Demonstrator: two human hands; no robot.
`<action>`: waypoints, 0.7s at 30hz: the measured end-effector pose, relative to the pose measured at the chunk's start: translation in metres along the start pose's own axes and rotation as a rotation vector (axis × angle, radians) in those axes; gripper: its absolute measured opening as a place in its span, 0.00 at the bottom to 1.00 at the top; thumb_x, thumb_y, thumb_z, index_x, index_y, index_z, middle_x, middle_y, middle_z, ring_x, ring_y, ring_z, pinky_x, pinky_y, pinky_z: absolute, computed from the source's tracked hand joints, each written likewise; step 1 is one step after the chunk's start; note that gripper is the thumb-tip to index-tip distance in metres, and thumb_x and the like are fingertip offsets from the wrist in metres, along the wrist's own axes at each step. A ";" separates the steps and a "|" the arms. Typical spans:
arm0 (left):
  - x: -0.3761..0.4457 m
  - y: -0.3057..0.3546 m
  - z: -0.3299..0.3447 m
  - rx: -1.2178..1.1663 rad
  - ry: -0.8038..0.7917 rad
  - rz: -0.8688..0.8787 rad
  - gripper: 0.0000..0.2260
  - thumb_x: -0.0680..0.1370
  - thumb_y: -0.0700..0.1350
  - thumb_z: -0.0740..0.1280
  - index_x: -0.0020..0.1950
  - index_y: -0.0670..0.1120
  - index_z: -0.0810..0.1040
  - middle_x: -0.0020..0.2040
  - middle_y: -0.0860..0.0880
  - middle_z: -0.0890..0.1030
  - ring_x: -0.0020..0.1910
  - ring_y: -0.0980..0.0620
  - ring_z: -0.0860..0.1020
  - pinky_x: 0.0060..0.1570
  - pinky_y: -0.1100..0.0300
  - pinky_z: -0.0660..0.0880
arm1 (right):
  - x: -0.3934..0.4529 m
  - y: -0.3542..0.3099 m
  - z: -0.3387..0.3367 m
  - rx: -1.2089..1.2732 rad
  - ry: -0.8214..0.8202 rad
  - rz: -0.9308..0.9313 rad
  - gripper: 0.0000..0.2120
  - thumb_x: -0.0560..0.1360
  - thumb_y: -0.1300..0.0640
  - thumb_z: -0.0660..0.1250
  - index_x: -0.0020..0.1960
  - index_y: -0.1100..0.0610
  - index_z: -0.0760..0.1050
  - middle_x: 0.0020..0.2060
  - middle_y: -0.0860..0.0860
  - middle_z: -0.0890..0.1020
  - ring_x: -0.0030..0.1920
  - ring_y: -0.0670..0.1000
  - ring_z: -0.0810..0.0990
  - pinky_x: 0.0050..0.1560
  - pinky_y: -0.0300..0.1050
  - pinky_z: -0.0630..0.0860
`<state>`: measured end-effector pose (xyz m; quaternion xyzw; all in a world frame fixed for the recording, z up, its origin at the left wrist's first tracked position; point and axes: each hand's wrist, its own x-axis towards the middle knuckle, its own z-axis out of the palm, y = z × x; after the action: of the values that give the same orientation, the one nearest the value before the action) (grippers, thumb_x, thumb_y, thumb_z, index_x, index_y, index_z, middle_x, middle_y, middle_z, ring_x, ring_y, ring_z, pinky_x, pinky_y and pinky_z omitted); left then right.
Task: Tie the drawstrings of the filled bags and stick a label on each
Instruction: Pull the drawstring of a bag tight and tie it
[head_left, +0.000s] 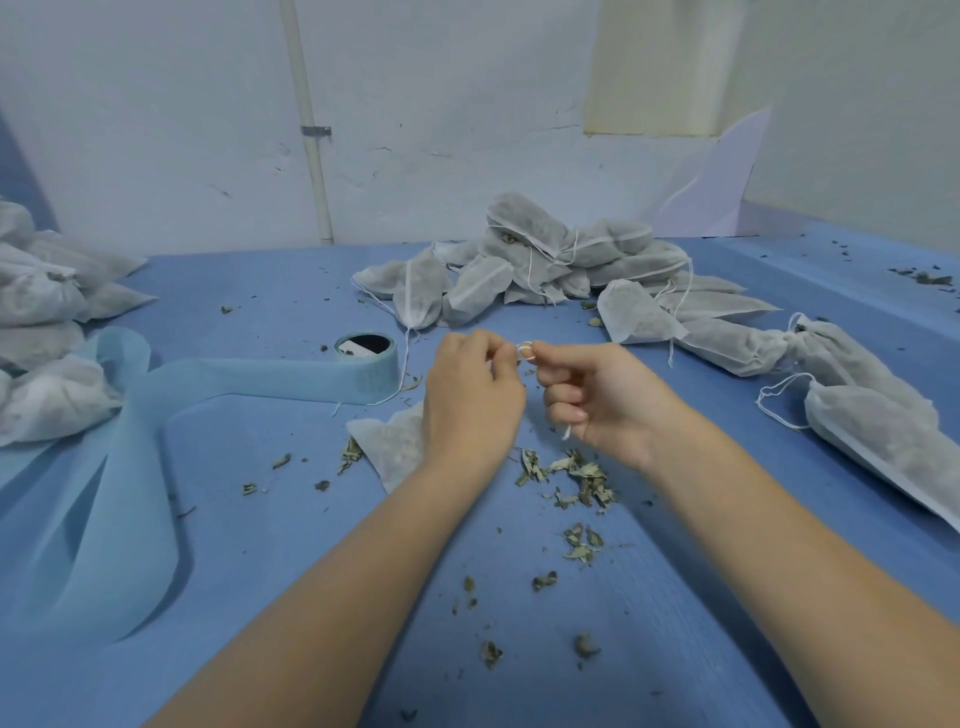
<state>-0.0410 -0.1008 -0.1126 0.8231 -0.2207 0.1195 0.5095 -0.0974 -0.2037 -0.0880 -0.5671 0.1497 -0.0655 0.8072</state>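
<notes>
Left hand (470, 400) and right hand (597, 400) each pinched the white drawstring (525, 349), a small loop spanning the gap between fingertips. The bag (387, 447) lay on the bench (260, 519) under the left hand, so nearer it.

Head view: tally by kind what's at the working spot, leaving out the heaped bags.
hands: 2, left hand and right hand, both pinching the drawstring
drawstring: 1
bag beneath the left hand: 1
light-blue roll: 1
Total: 5
</notes>
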 end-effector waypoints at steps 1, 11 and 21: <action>0.000 0.000 0.000 -0.005 -0.006 0.002 0.07 0.80 0.43 0.60 0.42 0.48 0.72 0.50 0.48 0.76 0.41 0.59 0.66 0.38 0.68 0.58 | -0.001 -0.001 0.000 0.084 -0.032 0.049 0.09 0.78 0.62 0.62 0.40 0.59 0.76 0.25 0.46 0.62 0.22 0.42 0.57 0.24 0.33 0.50; -0.015 0.008 -0.003 -0.180 0.202 0.174 0.03 0.74 0.40 0.69 0.45 0.46 0.83 0.53 0.53 0.79 0.50 0.56 0.77 0.50 0.70 0.70 | -0.002 0.000 0.004 0.250 0.010 0.095 0.07 0.76 0.60 0.63 0.40 0.58 0.75 0.25 0.45 0.63 0.21 0.42 0.57 0.22 0.32 0.52; -0.010 0.009 -0.006 -0.137 0.248 0.134 0.04 0.74 0.45 0.71 0.41 0.46 0.83 0.53 0.54 0.72 0.54 0.56 0.67 0.55 0.77 0.61 | -0.004 0.003 0.005 -0.287 0.260 -0.369 0.07 0.72 0.57 0.73 0.36 0.57 0.82 0.25 0.46 0.75 0.27 0.45 0.72 0.30 0.36 0.73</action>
<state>-0.0542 -0.0970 -0.1072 0.7486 -0.2184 0.2385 0.5788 -0.1003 -0.1974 -0.0882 -0.6804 0.1541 -0.2618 0.6669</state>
